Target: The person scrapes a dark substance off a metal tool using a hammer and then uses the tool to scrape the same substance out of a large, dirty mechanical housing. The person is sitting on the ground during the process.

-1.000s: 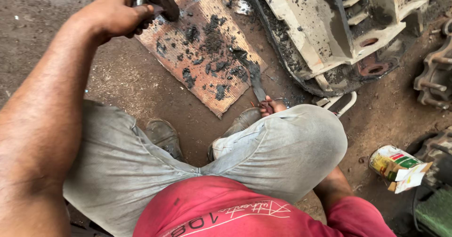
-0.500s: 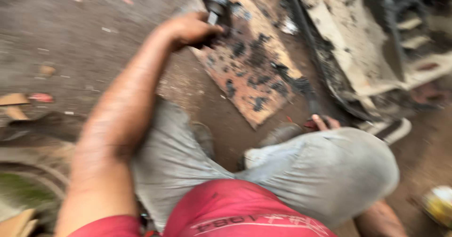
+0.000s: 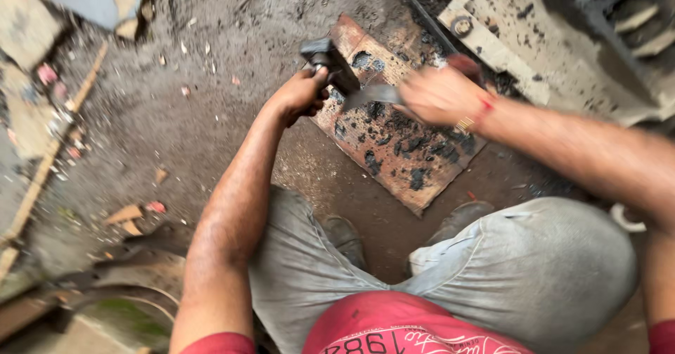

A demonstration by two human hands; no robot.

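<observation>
My left hand point(image 3: 299, 95) grips a dark metal part point(image 3: 329, 64) and holds it over the upper corner of a greasy brown board point(image 3: 415, 161). My right hand point(image 3: 443, 95), with a band at the wrist, holds a flat dark blade tool point(image 3: 374, 97) whose tip points at the metal part. Both hands are raised above the board, close together. Black clumps of grime lie scattered on the board. I am squatting, with my grey-trousered knees point(image 3: 541, 255) just below the board.
A large dirty machine casing point(image 3: 555, 52) lies at the upper right beyond the board. Dirt floor with small debris spreads to the left. Wooden scraps point(image 3: 42, 164) and a dark curved piece point(image 3: 133, 255) sit at the left edge. My shoes point(image 3: 344, 238) rest near the board's lower edge.
My right hand has come up from beside my knee with the blade and now meets the metal part held in my left hand. The view has swung left.
</observation>
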